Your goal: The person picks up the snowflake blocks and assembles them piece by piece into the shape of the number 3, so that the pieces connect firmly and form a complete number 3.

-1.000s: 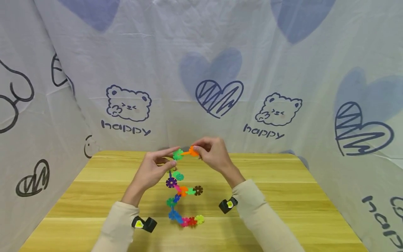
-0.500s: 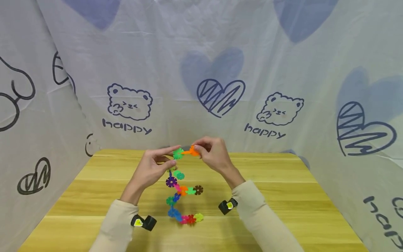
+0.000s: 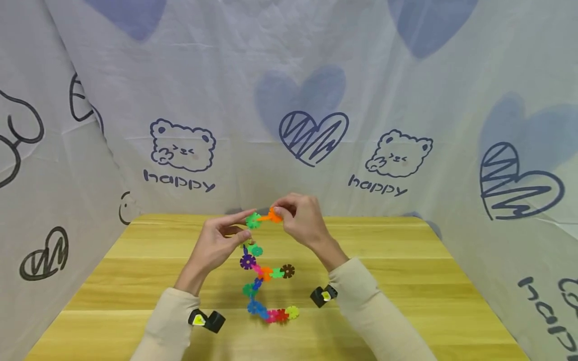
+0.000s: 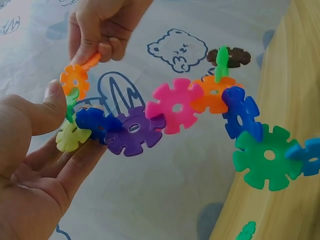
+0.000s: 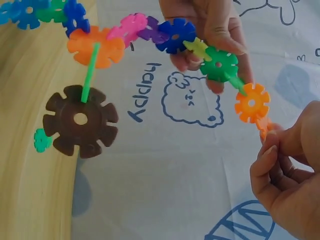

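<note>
A chain of interlocking plastic snowflake discs (image 3: 248, 261) hangs over the table in the head view, with short side branches at its middle and bottom. My left hand (image 3: 217, 243) holds its upper part, thumb and fingers around the yellow (image 4: 73, 137) and green discs. At the top end, my right hand (image 3: 302, 218) pinches an orange disc (image 5: 265, 129) between thumb and fingers. That disc is slotted to another orange disc (image 5: 252, 103), which joins the green one. A brown disc (image 5: 80, 120) tips the middle branch; a yellow-green disc (image 3: 293, 312) ends the bottom one.
One loose green disc (image 4: 246, 231) lies on the wooden table (image 3: 384, 281), behind the chain. A white cloth (image 3: 244, 100) printed with hearts and bears hangs around the back and sides of the table.
Both hands keep their grip on the chain and barely move. Its lower part has swung slightly right in the head view.
</note>
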The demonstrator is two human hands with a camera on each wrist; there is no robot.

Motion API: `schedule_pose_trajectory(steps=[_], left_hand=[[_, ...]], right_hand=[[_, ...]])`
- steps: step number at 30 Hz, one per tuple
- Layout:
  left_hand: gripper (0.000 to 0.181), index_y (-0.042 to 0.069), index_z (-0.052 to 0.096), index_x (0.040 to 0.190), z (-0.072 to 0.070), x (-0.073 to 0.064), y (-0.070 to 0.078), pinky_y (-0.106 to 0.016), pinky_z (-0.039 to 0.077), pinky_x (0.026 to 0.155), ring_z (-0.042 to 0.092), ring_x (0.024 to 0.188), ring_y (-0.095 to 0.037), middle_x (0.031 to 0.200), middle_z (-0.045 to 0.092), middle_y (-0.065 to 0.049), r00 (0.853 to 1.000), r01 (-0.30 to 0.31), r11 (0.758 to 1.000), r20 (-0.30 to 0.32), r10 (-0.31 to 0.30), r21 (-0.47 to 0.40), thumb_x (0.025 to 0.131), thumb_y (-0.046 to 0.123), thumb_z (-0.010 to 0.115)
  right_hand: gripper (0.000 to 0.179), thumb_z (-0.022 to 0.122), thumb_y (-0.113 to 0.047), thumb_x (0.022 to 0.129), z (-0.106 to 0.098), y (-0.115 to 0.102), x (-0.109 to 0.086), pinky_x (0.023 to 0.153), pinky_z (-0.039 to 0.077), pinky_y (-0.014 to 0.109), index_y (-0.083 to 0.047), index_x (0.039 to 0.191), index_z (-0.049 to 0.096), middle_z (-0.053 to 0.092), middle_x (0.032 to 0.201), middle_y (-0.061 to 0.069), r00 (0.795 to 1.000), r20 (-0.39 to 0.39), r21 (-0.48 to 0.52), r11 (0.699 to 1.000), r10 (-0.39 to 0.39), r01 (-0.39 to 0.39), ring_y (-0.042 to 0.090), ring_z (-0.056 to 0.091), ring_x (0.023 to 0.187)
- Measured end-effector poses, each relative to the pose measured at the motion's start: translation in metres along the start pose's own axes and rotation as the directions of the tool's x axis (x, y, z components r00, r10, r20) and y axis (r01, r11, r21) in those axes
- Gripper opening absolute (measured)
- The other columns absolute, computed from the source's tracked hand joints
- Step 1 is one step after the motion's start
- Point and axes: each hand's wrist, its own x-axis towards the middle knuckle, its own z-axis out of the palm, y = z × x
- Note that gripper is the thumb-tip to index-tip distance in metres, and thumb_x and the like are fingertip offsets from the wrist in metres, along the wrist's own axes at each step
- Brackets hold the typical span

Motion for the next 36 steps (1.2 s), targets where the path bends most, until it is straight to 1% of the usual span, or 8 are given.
schedule_pose_trajectory(steps=[5,11,15,19,23,26,30,36], left_hand=[[0.043,0.005,0.066,0.138,0.000,-0.001,0.004,-0.027,0.062,0.076,0.077,0.088,-0.010,0.116,0.070,-0.025,1.000,-0.015,1.000,0.001,0.015,0.003,0.095,0.006,0.073],[0.043,0.006,0.067,0.137,0.001,0.001,0.009,-0.025,0.060,0.069,0.077,0.086,-0.010,0.115,0.072,-0.025,1.000,-0.010,1.000,0.007,0.010,0.022,0.094,0.004,0.074],[0.043,0.005,0.067,0.136,0.001,0.002,0.009,-0.024,0.058,0.065,0.077,0.085,-0.012,0.114,0.072,-0.024,1.000,-0.012,0.999,0.005,0.012,0.040,0.094,0.003,0.073],[0.043,0.005,0.067,0.136,0.001,0.004,0.009,-0.024,0.057,0.061,0.077,0.082,-0.014,0.113,0.072,-0.024,1.000,-0.025,0.998,0.004,0.025,0.049,0.094,0.003,0.073],[0.043,0.006,0.067,0.136,0.001,0.005,0.007,-0.024,0.057,0.060,0.077,0.082,-0.015,0.113,0.073,-0.024,1.000,-0.026,0.998,0.006,0.025,0.052,0.094,0.003,0.073],[0.043,0.008,0.067,0.136,0.001,0.005,0.006,-0.024,0.056,0.060,0.077,0.082,-0.016,0.112,0.073,-0.024,1.000,-0.015,0.998,0.005,0.015,0.053,0.094,0.003,0.073],[0.043,0.008,0.067,0.137,0.001,0.005,0.004,-0.025,0.059,0.064,0.077,0.084,-0.020,0.114,0.072,-0.025,1.000,-0.004,0.999,0.019,0.003,0.054,0.095,0.005,0.073],[0.043,0.008,0.065,0.138,0.001,0.004,0.001,-0.027,0.062,0.075,0.077,0.091,-0.026,0.126,0.068,-0.023,0.998,0.011,0.999,0.056,-0.014,0.049,0.095,0.010,0.074]], right_hand=[[0.010,0.069,0.002,0.095,0.002,0.006,-0.001,0.059,0.051,0.019,0.003,0.095,0.078,0.076,0.089,0.015,1.000,-0.005,0.025,1.000,0.013,-0.013,0.014,0.059,0.065],[0.010,0.069,0.001,0.096,0.006,0.015,-0.005,0.059,0.052,0.019,0.002,0.095,0.078,0.076,0.087,0.016,0.999,-0.037,0.087,0.996,0.018,-0.014,0.013,0.059,0.064],[0.009,0.070,-0.001,0.096,0.012,0.019,-0.009,0.059,0.052,0.018,0.003,0.096,0.078,0.075,0.086,0.017,0.996,-0.086,0.142,0.990,0.032,-0.020,0.013,0.059,0.062],[0.009,0.070,-0.001,0.096,0.019,0.021,-0.013,0.058,0.051,0.017,0.003,0.096,0.078,0.074,0.086,0.018,0.987,-0.150,0.191,0.981,0.052,-0.023,0.012,0.057,0.062],[0.009,0.070,-0.001,0.096,0.024,0.021,-0.015,0.058,0.051,0.018,0.003,0.096,0.078,0.074,0.086,0.018,0.980,-0.191,0.187,0.982,0.047,-0.011,0.011,0.057,0.063],[0.010,0.069,-0.001,0.097,0.024,0.020,-0.015,0.058,0.051,0.018,0.004,0.097,0.077,0.074,0.087,0.019,0.983,-0.182,0.169,0.986,0.036,-0.005,0.011,0.057,0.062],[0.011,0.069,-0.003,0.098,0.020,0.023,-0.014,0.058,0.053,0.018,0.005,0.098,0.077,0.074,0.087,0.019,0.991,-0.126,0.184,0.982,0.052,-0.028,0.011,0.059,0.062],[0.013,0.068,-0.006,0.099,0.013,0.031,-0.010,0.057,0.052,0.018,0.003,0.101,0.077,0.075,0.086,0.018,0.996,-0.019,0.196,0.978,0.082,-0.076,0.023,0.062,0.063]])
